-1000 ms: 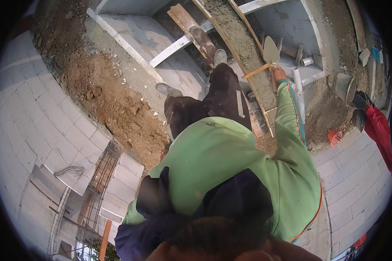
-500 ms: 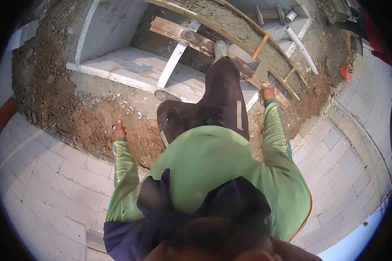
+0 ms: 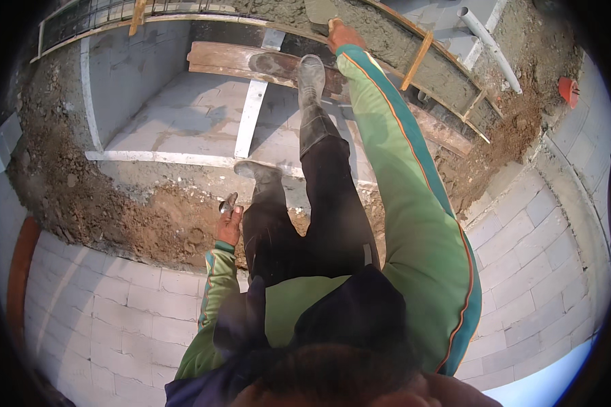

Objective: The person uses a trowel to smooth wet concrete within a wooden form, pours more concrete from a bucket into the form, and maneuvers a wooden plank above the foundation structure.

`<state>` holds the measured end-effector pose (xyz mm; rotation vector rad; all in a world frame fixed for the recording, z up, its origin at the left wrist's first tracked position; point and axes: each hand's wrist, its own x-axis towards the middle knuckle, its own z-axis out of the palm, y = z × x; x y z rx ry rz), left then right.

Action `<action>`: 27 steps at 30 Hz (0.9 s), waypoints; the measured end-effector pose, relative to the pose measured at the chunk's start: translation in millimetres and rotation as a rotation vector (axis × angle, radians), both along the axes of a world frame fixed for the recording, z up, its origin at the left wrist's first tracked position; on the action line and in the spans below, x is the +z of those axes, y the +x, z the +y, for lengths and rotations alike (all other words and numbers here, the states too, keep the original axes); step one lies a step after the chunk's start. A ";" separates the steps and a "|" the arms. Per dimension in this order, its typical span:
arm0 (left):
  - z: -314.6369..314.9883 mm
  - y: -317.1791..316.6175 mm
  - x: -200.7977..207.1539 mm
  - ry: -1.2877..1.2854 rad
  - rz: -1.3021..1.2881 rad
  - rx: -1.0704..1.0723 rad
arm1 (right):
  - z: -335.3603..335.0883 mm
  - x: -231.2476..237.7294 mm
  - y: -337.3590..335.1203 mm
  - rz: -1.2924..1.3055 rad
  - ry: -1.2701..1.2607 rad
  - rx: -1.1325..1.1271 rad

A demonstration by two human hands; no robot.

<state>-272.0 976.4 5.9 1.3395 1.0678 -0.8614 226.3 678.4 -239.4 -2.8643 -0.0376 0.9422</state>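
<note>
My right hand (image 3: 345,35) is closed round the handle of a trowel (image 3: 321,11), reaching far forward. The trowel's flat blade is over the wet concrete (image 3: 394,35) between long wooden form boards; whether it touches the surface I cannot tell. My left hand (image 3: 229,227) is low beside my left leg, closed on a small rounded grey thing (image 3: 229,201) whose kind does not show. My right boot (image 3: 311,73) stands on a wooden plank (image 3: 224,60), and my left boot (image 3: 259,171) is by the near edge of the block-walled pit.
A white brace (image 3: 251,119) crosses the pit under the plank. Short wooden cleats (image 3: 417,61) tie the form boards. A white pipe (image 3: 490,49) and a red bucket (image 3: 568,91) are at the right. Loose soil (image 3: 163,220) borders the pit, with grey block paving (image 3: 129,298) nearer.
My right arm has stretched forward and left, taking the trowel from beside the plank to over the concrete. My body leans further forward. My left hand has come closer to my leg.
</note>
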 end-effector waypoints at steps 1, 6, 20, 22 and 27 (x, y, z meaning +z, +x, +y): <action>-2.1 -4.7 0.4 0.021 0.038 0.001 | 8.4 -13.3 17.0 -0.032 -0.018 0.018; 8.5 -68.8 14.8 0.146 0.252 0.116 | -69.5 -36.5 39.9 0.004 -0.121 -0.022; 1.6 -177.0 73.6 0.129 0.661 0.435 | -189.7 -11.3 -12.0 0.340 0.431 -1.493; -2.5 -172.2 66.5 0.117 0.633 0.448 | -146.2 -21.3 -16.2 0.351 0.520 -1.467; -1.4 -138.3 42.9 0.085 0.516 0.490 | -28.3 -47.8 -9.3 0.384 0.625 -1.360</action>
